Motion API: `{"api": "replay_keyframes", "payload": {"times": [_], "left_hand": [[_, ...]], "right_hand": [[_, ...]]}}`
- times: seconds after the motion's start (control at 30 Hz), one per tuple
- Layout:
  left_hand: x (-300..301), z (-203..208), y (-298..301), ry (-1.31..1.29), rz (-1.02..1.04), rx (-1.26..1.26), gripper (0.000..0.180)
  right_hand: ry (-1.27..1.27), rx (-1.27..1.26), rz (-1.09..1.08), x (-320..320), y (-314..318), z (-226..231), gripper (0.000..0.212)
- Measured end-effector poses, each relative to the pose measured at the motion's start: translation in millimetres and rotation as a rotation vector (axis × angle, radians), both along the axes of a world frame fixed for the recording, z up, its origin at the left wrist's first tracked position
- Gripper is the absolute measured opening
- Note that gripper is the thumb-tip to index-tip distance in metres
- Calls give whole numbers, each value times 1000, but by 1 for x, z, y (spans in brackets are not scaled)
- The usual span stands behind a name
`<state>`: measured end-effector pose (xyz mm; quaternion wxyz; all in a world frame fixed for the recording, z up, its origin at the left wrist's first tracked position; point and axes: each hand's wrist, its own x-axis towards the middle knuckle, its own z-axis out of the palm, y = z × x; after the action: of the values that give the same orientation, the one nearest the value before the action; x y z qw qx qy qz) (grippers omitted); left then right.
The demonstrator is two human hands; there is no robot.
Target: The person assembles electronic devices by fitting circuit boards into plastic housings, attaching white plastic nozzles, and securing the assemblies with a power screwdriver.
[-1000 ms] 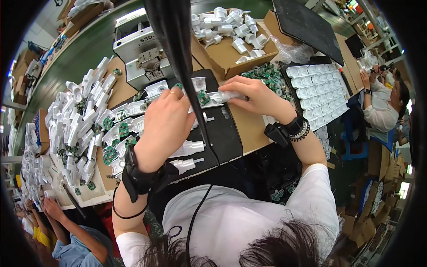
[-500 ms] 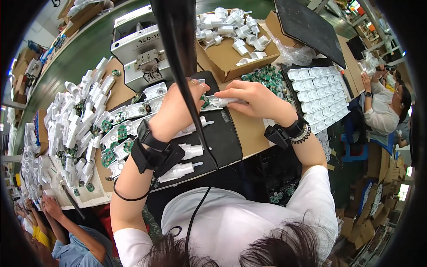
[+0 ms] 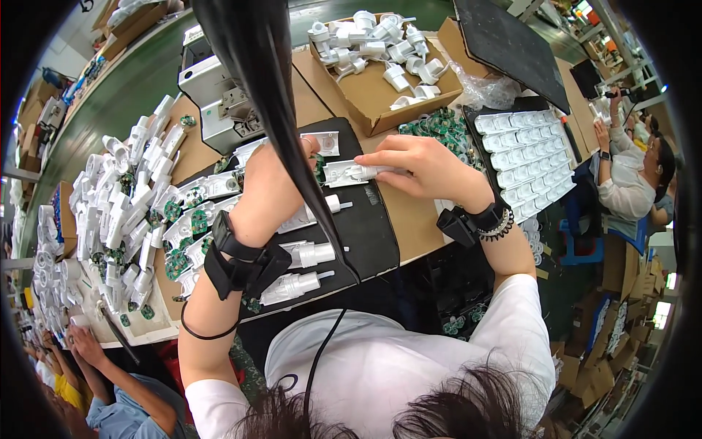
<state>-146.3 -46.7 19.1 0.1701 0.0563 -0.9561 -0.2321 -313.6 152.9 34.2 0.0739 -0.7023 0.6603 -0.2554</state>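
My right hand (image 3: 420, 167) pinches the narrow end of a white plastic housing (image 3: 344, 174) between thumb and fingers. The housing lies over a black mat (image 3: 373, 219), its open side up. At its other end is a small green circuit board (image 3: 319, 168), with the bent fingers of my left hand (image 3: 274, 186) closed at it. A black strap hangs across the view and covers part of that hand's fingers. Below my left hand, white housings with nozzles (image 3: 296, 287) lie in a row, and more housings with green boards (image 3: 197, 222) spread to its left.
White housings (image 3: 121, 212) are heaped at left. A white-and-black machine (image 3: 212, 95) stands behind my left hand. Further back, a cardboard box (image 3: 380, 117) holds white nozzle parts. Green boards (image 3: 446, 132) are piled beside a tray of white shells (image 3: 519, 157). Other people sit at both sides.
My left hand has shifted left and slightly down, with the green board moving left too. More of the housing shows between my hands. The hanging strap has swung left; my right hand is nearly still.
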Motion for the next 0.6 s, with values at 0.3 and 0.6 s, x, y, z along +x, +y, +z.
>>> {"api": "replay_keyframes", "payload": {"times": [0.3,0.6], "left_hand": [[-7,-2,20,7,-66,-180,23],[-20,5,25,-173,-163,-163,29]], "right_hand": [[26,13,-12,-3,1,-3,41],[25,54,-20,0,0,-1,33]]}}
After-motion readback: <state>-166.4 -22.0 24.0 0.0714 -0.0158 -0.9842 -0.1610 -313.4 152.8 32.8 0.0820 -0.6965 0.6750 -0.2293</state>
